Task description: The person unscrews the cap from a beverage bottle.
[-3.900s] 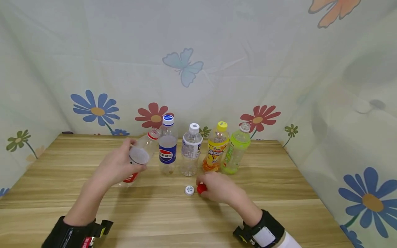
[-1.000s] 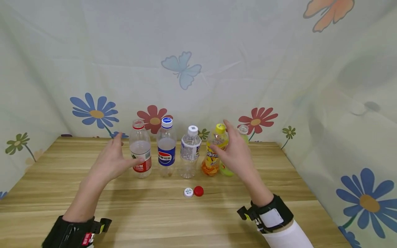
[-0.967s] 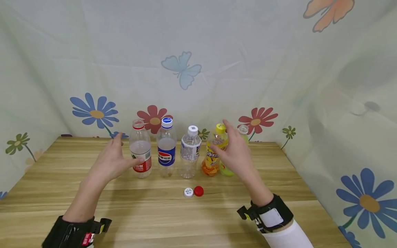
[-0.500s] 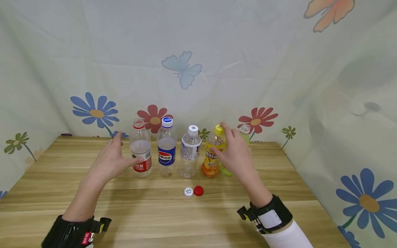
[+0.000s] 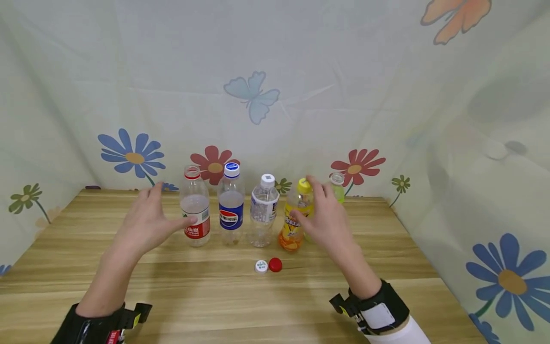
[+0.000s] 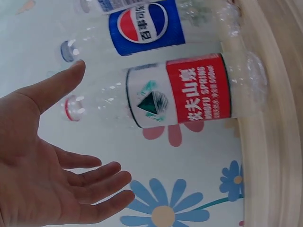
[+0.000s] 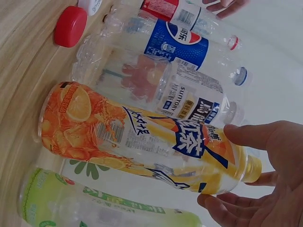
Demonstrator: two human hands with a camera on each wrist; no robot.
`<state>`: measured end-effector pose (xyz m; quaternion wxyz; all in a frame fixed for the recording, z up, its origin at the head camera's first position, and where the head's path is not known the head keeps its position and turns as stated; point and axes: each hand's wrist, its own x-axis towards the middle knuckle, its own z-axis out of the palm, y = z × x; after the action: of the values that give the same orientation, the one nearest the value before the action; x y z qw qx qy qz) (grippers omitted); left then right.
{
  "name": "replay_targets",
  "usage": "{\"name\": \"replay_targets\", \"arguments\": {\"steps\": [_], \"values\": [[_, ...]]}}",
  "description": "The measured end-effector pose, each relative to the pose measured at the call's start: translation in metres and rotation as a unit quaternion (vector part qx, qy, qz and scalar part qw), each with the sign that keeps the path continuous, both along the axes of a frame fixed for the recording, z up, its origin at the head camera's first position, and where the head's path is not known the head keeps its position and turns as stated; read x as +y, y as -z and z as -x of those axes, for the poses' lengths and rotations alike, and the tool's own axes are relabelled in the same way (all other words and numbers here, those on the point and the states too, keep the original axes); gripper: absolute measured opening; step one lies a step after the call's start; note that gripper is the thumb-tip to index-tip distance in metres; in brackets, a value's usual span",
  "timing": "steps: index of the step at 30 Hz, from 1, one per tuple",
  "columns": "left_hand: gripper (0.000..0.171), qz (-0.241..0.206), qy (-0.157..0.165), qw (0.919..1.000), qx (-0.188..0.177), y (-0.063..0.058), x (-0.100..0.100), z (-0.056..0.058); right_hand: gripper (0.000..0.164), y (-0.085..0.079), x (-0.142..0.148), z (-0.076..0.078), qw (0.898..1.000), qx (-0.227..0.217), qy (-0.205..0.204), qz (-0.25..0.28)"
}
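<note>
My right hand (image 5: 326, 217) holds a yellow-capped iced tea bottle (image 7: 137, 137) near its shoulder, thumb on one side and fingers on the other. The bottle leans slightly and sits a little forward of the row. My left hand (image 5: 143, 220) is spread, thumb out, just left of an uncapped water bottle (image 6: 199, 92) with a red label; the left wrist view shows the palm away from it. Two loose caps, one white (image 5: 261, 266) and one red (image 5: 275, 264), lie side by side on the wooden table in front of the bottles.
Between the hands stand a blue-label Pepsi bottle (image 5: 231, 210) and a clear bottle with a white cap (image 5: 264, 210). A green-label bottle (image 7: 94, 203) without a cap is partly hidden behind my right hand. A flowered curtain (image 5: 258, 48) hangs behind the table (image 5: 223, 306).
Earlier, my left hand held the red-label bottle and my right the red cap; both now stand released. My right hand has since taken the iced tea bottle and drawn it slightly forward.
</note>
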<state>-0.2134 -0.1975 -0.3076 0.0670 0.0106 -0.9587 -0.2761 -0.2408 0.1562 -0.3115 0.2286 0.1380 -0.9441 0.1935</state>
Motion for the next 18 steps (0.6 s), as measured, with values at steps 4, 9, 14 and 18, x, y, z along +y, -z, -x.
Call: {"name": "replay_targets", "arguments": {"steps": [4,9,14,18], "values": [[0.117,0.000,0.004,0.9999,0.017,-0.007,0.005,-0.007,0.090,-0.002,0.004,-0.007,1.000,0.002,-0.006,0.005],[0.114,0.006,0.007,0.9993,0.037,-0.014,0.012,-0.016,0.089,-0.006,0.007,-0.015,1.000,0.015,-0.014,0.017],[0.116,0.023,0.025,0.9984,0.044,-0.020,0.019,-0.024,0.088,-0.008,0.010,-0.023,0.998,0.033,-0.029,0.041],[0.116,0.031,0.042,0.9974,0.049,-0.021,0.026,-0.029,0.087,-0.009,0.010,-0.028,0.996,0.057,-0.046,0.050]]}}
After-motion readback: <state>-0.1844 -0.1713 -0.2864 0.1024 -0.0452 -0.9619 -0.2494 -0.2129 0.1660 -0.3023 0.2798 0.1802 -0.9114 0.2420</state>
